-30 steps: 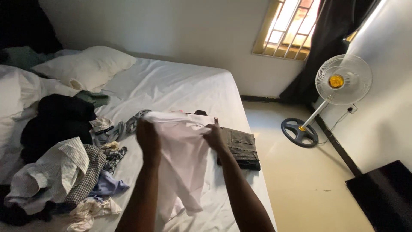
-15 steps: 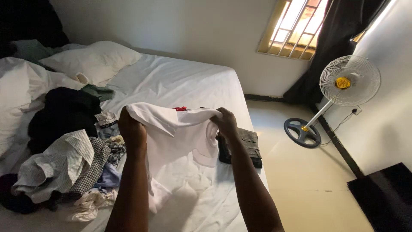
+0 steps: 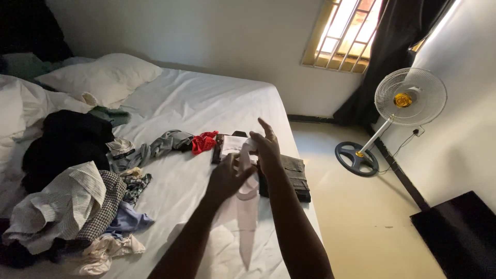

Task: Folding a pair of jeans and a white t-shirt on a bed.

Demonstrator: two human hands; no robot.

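Far left: a dark corner, then rumpled white bedding (image 3: 20, 108) and a white pillow (image 3: 101, 77) at the head of the bed. Below these, a black garment (image 3: 67, 144) and a heap of clothes (image 3: 77, 212) with striped, checked and pale pieces, on the left part of the white sheet (image 3: 206, 103).

Mid-bed: a grey garment (image 3: 165, 142) lies just beside a small red cloth (image 3: 204, 142), both flat on the sheet.

Centre: the left hand (image 3: 225, 178) and right hand (image 3: 266, 150) meet above the bed's right edge with the white shirt (image 3: 247, 206) gathered into a narrow strip between them; it hangs down toward the sheet. Left grip is closed on the fabric. Right grip presses the shirt's upper part with fingers extended; whether it clasps the cloth I cannot tell.

Behind the hands: a folded dark trousers stack (image 3: 292, 175) at the bed's right edge.

Right: pale floor (image 3: 351, 217), a standing fan (image 3: 408, 98) on a round base, a barred window (image 3: 343, 33) with a dark curtain (image 3: 392, 51), and a black object (image 3: 460, 232) at the lower corner.
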